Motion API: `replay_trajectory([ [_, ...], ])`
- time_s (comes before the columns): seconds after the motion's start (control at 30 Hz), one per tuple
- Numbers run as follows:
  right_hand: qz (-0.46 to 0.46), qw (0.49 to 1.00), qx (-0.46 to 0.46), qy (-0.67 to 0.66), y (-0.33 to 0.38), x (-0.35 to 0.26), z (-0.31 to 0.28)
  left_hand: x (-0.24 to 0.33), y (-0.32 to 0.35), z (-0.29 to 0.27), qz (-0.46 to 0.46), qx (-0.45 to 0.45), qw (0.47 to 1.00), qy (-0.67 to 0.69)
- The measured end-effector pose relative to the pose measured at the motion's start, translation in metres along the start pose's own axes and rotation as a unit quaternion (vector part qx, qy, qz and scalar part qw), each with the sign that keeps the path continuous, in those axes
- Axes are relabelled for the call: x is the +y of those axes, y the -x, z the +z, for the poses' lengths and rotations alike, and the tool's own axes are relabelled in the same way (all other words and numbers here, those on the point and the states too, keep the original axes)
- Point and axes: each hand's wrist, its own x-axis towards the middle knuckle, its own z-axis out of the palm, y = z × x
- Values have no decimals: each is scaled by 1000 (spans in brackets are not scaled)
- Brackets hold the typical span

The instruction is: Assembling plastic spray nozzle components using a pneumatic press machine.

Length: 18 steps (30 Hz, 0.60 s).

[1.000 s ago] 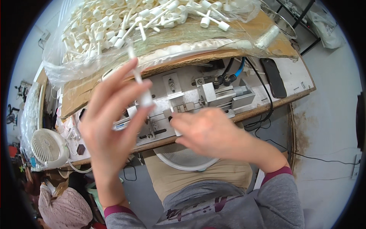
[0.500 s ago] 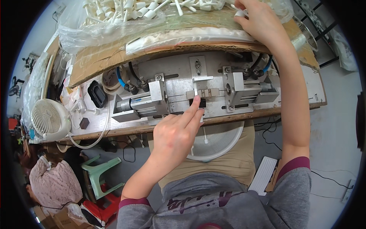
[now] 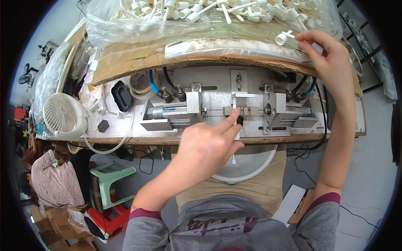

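My left hand [image 3: 208,144] pinches a white plastic stick [image 3: 235,144] at the desk's metal clamp [image 3: 243,111]; my right hand [image 3: 331,62] grips another white piece [image 3: 284,37], to be loaded next.

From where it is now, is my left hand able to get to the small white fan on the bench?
Probably yes. The left hand rests at the metal jig, and the white fan stands on the same bench, further left, with only a loose clear tube between them.
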Motion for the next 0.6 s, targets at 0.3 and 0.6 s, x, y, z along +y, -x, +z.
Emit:
replay_trajectory([
  [0.3,-109,991,-73,32,23,-8,-19,-53,-135,-72,39,218,975,-26],
  [0.6,73,953,66,-288,40,-27,5,-85,-183,-49,24,111,987,-111],
])
